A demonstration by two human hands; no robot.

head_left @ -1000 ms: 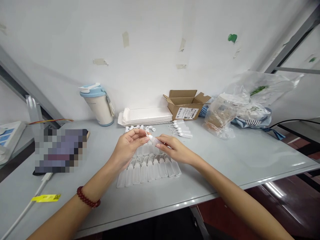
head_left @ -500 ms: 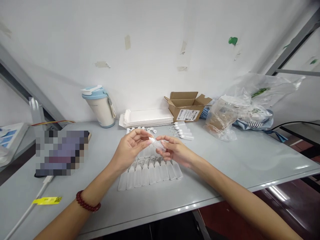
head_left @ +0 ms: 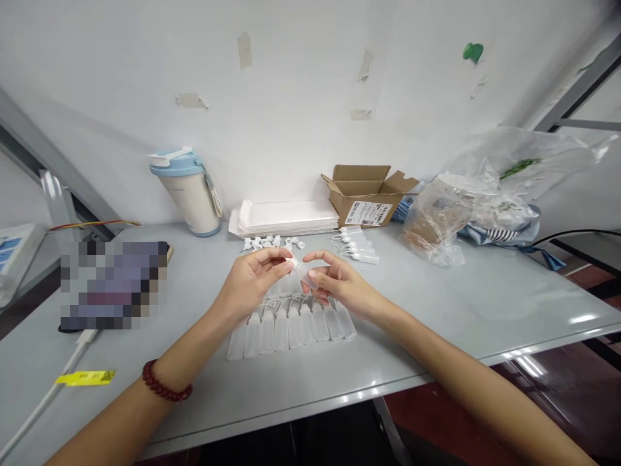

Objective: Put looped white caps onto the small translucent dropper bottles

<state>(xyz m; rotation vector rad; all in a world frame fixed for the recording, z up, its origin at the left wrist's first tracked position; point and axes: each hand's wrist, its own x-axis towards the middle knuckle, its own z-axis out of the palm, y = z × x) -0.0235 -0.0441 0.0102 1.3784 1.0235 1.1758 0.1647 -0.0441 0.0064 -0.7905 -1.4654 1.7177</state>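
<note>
"So, where's the piece?"

"Translucent plastic dropper bottle (head_left: 308,275), lying between both hands, long axis nearly level, white tip (head_left: 293,263) toward the left hand (head_left: 255,279), which is nearer that end."

"Grip?"

"Left fingertips (head_left: 284,257) pinched together on the tip; right hand (head_left: 340,286) curled round the body, contact unclear."

"Around it?"

"Row of bottles (head_left: 291,329) on the worktop (head_left: 485,310) just below the grip; loose white caps (head_left: 272,243) beyond."

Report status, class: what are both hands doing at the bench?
Left hand and right hand holding a translucent plastic dropper bottle above the table. Row of bottles directly beneath the hands.
</note>
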